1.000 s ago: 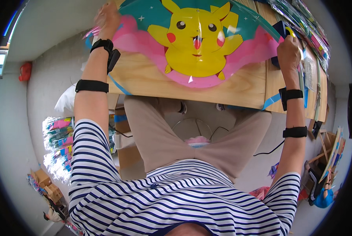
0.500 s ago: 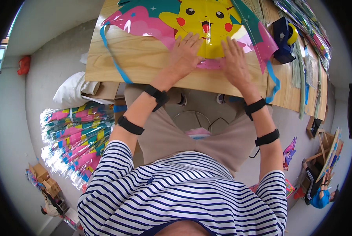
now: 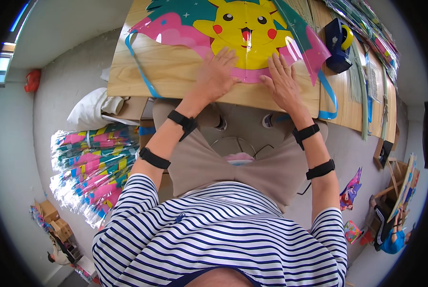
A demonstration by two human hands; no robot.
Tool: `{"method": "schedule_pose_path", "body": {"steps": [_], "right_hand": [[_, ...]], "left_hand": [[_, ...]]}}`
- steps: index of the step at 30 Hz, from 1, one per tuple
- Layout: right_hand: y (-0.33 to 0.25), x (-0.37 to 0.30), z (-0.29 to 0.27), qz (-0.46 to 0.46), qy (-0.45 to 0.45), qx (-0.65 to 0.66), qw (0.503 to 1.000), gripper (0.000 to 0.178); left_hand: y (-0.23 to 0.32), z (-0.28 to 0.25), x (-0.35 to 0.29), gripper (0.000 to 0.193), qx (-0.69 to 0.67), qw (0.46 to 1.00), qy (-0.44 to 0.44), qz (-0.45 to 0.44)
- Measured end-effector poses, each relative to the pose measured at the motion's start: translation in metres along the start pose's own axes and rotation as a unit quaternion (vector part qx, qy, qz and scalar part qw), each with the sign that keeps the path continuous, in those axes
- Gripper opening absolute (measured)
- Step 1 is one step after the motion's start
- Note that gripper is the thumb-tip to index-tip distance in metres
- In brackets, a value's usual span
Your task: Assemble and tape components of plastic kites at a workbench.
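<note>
At far left, a bundle of shiny printed sheets (image 3: 92, 167) lies lower than the wooden table (image 3: 161, 62), with a crumpled white cloth (image 3: 92, 107) near the table's edge. A blue strip (image 3: 141, 71) runs from beside the left corner of a glossy kite-shaped sheet (image 3: 245, 28), spread face-up on the table and printed with a yellow cartoon figure on pink and green. The left hand (image 3: 218, 75), slightly blurred, lies open and palm-down at the sheet's lower edge, grasping nothing; the right hand (image 3: 282, 83) is likewise flat and empty, fingers spread over that edge. Uneven pressure from the two palms could skew or crease the thin film, and its right flap, apparently raised along a fold, might buckle if pushed. Farther right, a second blue strip (image 3: 329, 98) loops at the table's edge, where a passing forearm could snag it. Just beyond the sheet's right tip stands a dark blue tape dispenser (image 3: 336, 48); were the film to slide right, it could catch there. Thin rods (image 3: 360, 88) lie past it.
</note>
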State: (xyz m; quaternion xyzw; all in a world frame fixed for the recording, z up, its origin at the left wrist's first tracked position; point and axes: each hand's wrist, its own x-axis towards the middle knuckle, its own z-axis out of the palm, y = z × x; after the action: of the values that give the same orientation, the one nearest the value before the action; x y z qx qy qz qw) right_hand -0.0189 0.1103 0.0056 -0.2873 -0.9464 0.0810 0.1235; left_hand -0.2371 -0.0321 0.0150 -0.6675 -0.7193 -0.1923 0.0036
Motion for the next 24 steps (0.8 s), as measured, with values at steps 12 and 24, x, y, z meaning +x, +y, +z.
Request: {"method": "schedule_pose_path", "body": {"steps": [12,24], "right_hand": [[0.009,0.134,0.028,-0.024,-0.035,0.067,0.997,0.056],[0.021,0.145,0.064,-0.067,0.028,-0.019,0.997,0.057]], "left_hand": [[0.012,0.009,0.041,0.034,-0.061,0.994,0.074,0.043],[0.023,0.026,0.025,0.032,-0.042,0.997,0.054,0.036]]}}
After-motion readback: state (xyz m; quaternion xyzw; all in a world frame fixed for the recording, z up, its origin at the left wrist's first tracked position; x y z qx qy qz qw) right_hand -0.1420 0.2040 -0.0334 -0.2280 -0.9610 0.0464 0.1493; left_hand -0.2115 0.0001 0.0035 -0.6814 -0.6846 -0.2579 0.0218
